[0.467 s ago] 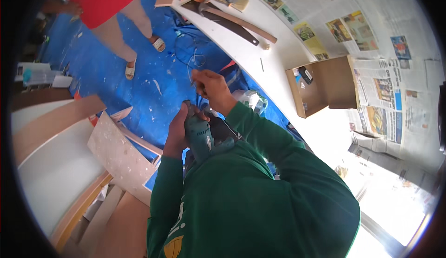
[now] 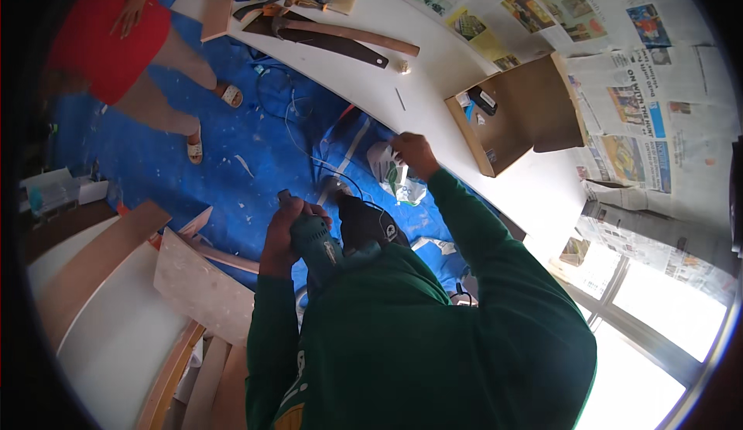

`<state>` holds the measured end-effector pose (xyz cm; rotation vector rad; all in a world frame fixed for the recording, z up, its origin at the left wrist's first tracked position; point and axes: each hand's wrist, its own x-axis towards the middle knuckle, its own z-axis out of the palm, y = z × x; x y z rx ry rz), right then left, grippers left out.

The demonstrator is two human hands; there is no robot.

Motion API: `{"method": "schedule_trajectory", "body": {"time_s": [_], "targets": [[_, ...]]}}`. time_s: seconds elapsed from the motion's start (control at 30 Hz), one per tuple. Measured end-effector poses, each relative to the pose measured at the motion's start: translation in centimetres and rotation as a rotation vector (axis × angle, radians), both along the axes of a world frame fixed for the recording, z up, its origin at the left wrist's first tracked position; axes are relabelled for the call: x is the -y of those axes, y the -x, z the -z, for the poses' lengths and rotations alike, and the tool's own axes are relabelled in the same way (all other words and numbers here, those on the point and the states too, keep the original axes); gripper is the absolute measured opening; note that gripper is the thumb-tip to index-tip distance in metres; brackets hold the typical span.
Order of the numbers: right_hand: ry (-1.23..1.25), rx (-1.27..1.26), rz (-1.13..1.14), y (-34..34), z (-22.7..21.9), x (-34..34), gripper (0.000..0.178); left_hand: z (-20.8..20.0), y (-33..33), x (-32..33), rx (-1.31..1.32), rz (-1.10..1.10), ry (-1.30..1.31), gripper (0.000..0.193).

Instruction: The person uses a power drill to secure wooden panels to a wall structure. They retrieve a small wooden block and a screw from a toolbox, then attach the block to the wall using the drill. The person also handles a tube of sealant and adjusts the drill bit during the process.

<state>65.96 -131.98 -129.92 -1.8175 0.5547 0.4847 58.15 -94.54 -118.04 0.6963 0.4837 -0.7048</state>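
My left hand (image 2: 280, 232) is wrapped round the front of a teal power drill (image 2: 316, 246), whose rear end rests against my body. The tool's narrow dark nose (image 2: 285, 195) sticks out above my fingers. Out to the right, my right hand (image 2: 416, 156) is held beside the white table's (image 2: 433, 105) near edge, apart from the drill. Its fingers are curled together, and what they hold, if anything, is too small to make out. Below that hand a clear plastic bag (image 2: 409, 190) with green marks lies on the blue floor sheet (image 2: 232, 151).
On the table lie a hammer (image 2: 348, 35), a handsaw (image 2: 325, 41), a paintbrush (image 2: 337, 0) and an open cardboard box (image 2: 534, 124). Wooden boards (image 2: 205, 287) lean at the left. A person in a red top (image 2: 116, 35) stands at the far left. A thin cable (image 2: 309, 154) crosses the floor.
My right hand has moved away from the drill's nose, rightward to the table edge. My left hand still grips the drill. The view has shifted, so the table and person appear farther left.
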Motion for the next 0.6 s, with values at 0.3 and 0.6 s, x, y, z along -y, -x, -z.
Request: {"method": "schedule_trajectory", "body": {"time_s": [0.3,0.6], "targets": [[-0.401,-0.126,-0.005,2.0,1.1,-5.2,0.03,-0.6,-0.8,0.7,-0.133,0.053,-0.067,0.026],[-1.062,-0.484,0.06,-0.6,-12.2,-15.3,0.027,1.9,-0.5,1.3,0.069,0.194,0.128,0.032]]}}
